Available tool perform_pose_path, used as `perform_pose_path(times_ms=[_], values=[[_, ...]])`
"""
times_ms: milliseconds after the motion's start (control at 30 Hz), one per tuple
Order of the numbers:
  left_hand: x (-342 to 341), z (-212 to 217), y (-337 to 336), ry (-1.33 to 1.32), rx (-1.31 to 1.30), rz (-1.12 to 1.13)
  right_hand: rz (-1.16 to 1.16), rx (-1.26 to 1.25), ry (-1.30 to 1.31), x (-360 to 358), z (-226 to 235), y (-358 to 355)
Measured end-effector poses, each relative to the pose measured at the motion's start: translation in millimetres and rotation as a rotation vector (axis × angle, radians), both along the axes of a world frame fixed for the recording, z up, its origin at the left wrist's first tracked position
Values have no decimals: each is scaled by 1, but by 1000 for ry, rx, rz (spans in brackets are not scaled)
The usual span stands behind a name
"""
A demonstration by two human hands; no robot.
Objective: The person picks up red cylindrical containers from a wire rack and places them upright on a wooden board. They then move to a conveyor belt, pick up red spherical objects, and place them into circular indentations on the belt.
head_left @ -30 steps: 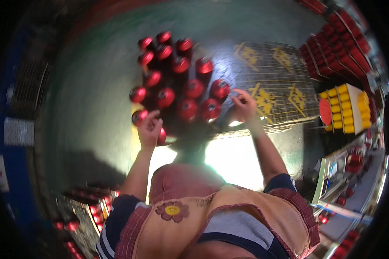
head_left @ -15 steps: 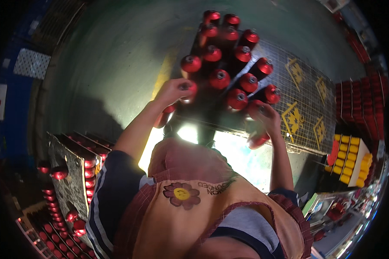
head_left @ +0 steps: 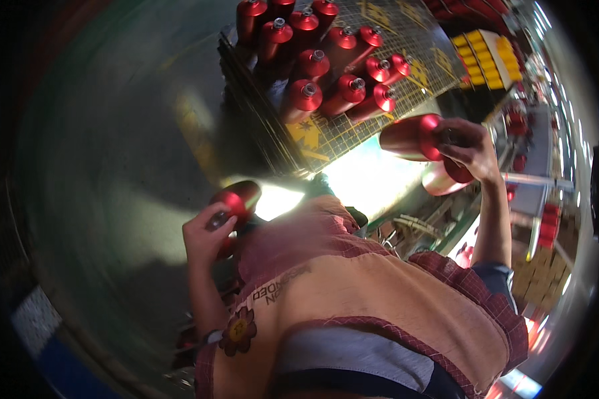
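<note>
My left hand [head_left: 203, 234] is closed round the neck of a shiny red metal bottle [head_left: 241, 197] with a slightly blurred dark neck. A further red patch under those fingers looks like another bottle, mostly hidden. On the right, my right hand [head_left: 474, 147] grips two red bottles by their necks. One bottle [head_left: 411, 137] points left, and the second bottle [head_left: 440, 182] hangs just below it. Beyond my hands, several red bottles [head_left: 306, 97] with narrow threaded necks stand close together on a dark board [head_left: 439, 36] marked with a yellow grid.
The board's thick layered edge [head_left: 263, 120] faces me. A case of yellow cylinders [head_left: 480, 61] stands at the far right. A metal frame [head_left: 439, 229] and brown boxes [head_left: 542, 272] lie to my right. Bright light falls on the floor [head_left: 366, 176] before me.
My body has turned right, and the board now sits farther up the view. Both hands have drawn away from the standing bottles, carrying red bottles outward to either side.
</note>
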State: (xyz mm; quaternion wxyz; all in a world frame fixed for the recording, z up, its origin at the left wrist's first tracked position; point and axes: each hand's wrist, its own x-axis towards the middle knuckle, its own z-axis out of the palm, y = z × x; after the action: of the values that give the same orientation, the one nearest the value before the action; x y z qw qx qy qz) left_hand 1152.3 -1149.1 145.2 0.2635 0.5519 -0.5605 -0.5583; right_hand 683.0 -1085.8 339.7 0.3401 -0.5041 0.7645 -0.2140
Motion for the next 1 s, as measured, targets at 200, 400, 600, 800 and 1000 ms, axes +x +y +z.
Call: perform_pose_path(times_ms=[200, 400, 600, 800, 1000], values=[[116, -19, -70, -145, -125, 22, 312, -125, -180, 134, -25, -67], [189, -4, -185, -53, -79, 173, 485, -353, -390, 254, -89, -194], [237, 25, -323, -211, -172, 289, 484, -350, -540, 329, -126, -376], [294, 32, -452, -329, -155, 341, 562, -300, -443, 358, -132, -560], [295, -22, -641, -225, -193, 232, 364, -364, -454, 330, -136, -712]])
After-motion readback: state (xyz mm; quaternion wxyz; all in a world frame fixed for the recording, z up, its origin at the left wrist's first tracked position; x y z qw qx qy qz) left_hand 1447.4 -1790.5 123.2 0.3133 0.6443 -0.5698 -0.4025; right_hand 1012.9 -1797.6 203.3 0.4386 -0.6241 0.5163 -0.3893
